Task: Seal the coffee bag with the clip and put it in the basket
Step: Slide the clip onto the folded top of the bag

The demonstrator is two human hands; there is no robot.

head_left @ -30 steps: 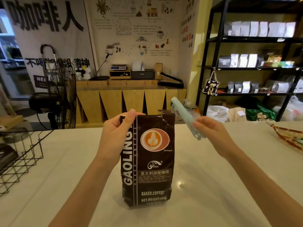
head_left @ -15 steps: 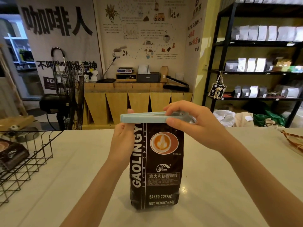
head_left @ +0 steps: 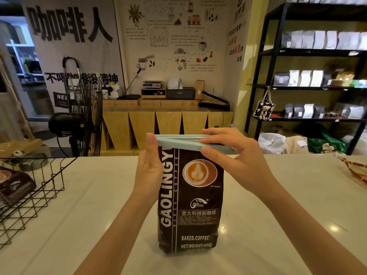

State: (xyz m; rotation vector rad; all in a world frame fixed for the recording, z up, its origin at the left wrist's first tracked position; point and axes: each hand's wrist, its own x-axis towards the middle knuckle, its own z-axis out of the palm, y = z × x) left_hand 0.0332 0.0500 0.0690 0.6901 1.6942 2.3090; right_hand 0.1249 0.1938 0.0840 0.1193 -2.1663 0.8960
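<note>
A dark brown coffee bag (head_left: 190,203) stands upright on the white counter (head_left: 89,215) in front of me. A pale blue clip (head_left: 178,140) lies level across the bag's top edge. My left hand (head_left: 149,171) grips the bag's upper left side, its thumb against the clip's left end. My right hand (head_left: 232,155) pinches the clip's right part between thumb and fingers. The clip's two arms look slightly apart at the left. A black wire basket (head_left: 53,175) stands at the left edge of the counter.
Another dark coffee bag (head_left: 14,185) lies inside the basket. A woven tray (head_left: 357,171) sits at the counter's right edge. Beyond the counter are a black floor fan (head_left: 79,116), wooden cabinets and a black shelf (head_left: 309,86) of bags.
One second ago my right hand held the clip tilted off the bag's right corner. It swung level over the bag's top, and now it sits lower, with my fingers pinching it.
</note>
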